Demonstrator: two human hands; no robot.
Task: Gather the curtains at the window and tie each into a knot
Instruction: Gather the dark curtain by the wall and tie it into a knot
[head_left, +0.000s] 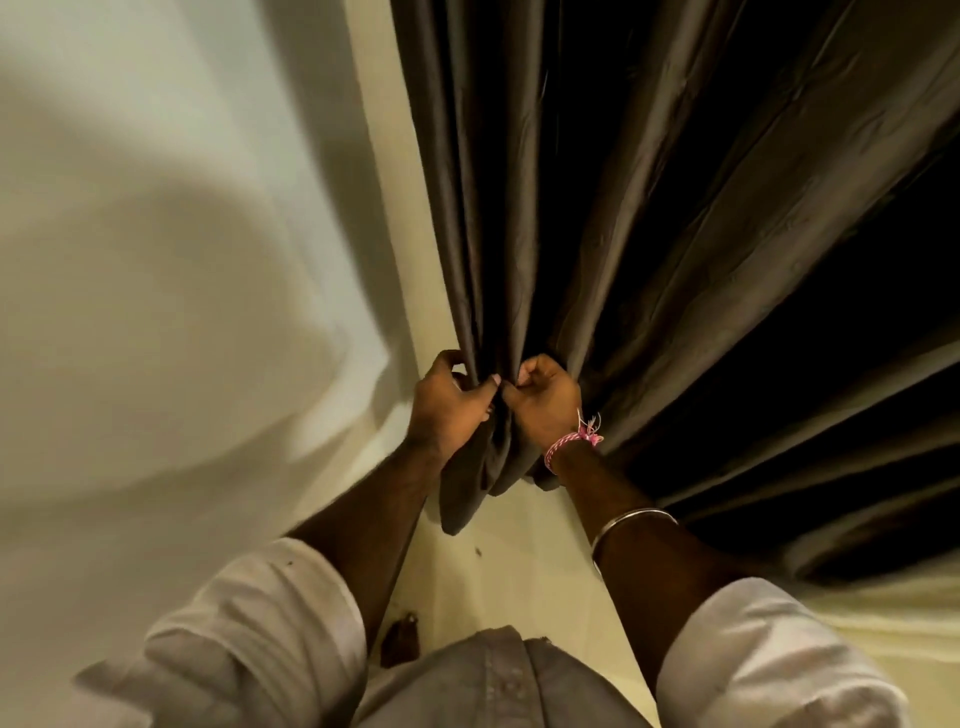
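Observation:
A dark brown curtain (597, 208) hangs in front of me and fans out to the upper right. Its folds are bunched together at the lower middle. My left hand (449, 402) grips the left side of that bunch, fingers curled round the cloth. Just beside it, my right hand (545, 400) pinches the folds on the right side. The two hands almost touch. The gathered tail (467, 493) of the curtain hangs loose below my hands.
A pale wall (156, 260) fills the left side. A cream frame or wall strip (405, 208) runs down beside the curtain's left edge. The light floor (493, 582) lies below, with a small dark object (400, 639) near my feet.

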